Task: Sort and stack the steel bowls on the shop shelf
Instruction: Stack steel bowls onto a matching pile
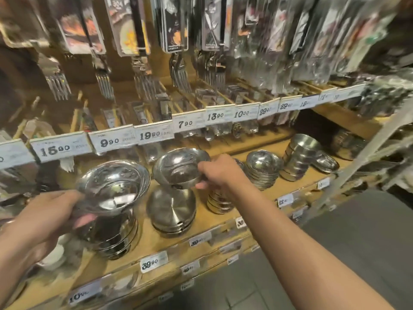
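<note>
- My right hand (220, 173) pinches a steel bowl (181, 167) by its rim at 3 o'clock, thumb under, fingers curled over the top; it hangs tilted above an upturned pile (171, 212) at shelf centre.
- My left hand (48, 217) grips a larger bowl (114, 186) from 8 o'clock, fingers wrapped beneath, atop a tall stack (111, 238).
- More stacks (262, 173) sit toward 2 o'clock on the wooden shelf (143, 247).
- To do this well, I judge: match rim size first, level the bowl, lower it centred, and release only once it nests. Polished steel likely slips, so the pinch needs firmness.
</note>
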The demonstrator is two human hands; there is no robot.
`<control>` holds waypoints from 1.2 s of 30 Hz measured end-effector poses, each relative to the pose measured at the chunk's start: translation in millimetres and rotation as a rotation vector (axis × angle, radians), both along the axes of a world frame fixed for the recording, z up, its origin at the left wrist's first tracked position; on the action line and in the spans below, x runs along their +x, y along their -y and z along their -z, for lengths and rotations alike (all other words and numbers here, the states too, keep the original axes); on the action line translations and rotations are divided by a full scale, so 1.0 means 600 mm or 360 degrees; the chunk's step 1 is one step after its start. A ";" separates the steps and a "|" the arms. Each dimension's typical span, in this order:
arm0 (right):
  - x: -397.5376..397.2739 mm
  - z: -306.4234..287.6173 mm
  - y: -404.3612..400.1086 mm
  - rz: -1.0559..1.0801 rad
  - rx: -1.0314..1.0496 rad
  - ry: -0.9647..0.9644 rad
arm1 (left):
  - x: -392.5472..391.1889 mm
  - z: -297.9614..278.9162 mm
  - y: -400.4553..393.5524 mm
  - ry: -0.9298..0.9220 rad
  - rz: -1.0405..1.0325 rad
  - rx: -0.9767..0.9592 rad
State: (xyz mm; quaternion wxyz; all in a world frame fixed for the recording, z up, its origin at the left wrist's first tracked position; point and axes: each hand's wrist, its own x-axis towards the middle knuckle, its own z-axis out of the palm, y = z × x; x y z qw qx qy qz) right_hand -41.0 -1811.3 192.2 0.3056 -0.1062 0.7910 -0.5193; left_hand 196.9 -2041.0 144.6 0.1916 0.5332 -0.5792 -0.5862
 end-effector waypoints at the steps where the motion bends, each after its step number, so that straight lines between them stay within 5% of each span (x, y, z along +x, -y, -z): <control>1: 0.000 -0.006 -0.027 0.0027 -0.0016 -0.0009 | -0.002 -0.001 -0.013 -0.0017 0.0005 0.0007; 15: -0.040 -0.013 -0.421 0.0509 -0.0408 0.0118 | -0.143 -0.085 -0.335 -0.0300 0.0444 0.0083; 36: -0.335 -0.016 -0.424 0.0487 -0.0260 0.0434 | -0.440 -0.102 -0.338 -0.0245 0.0730 0.0144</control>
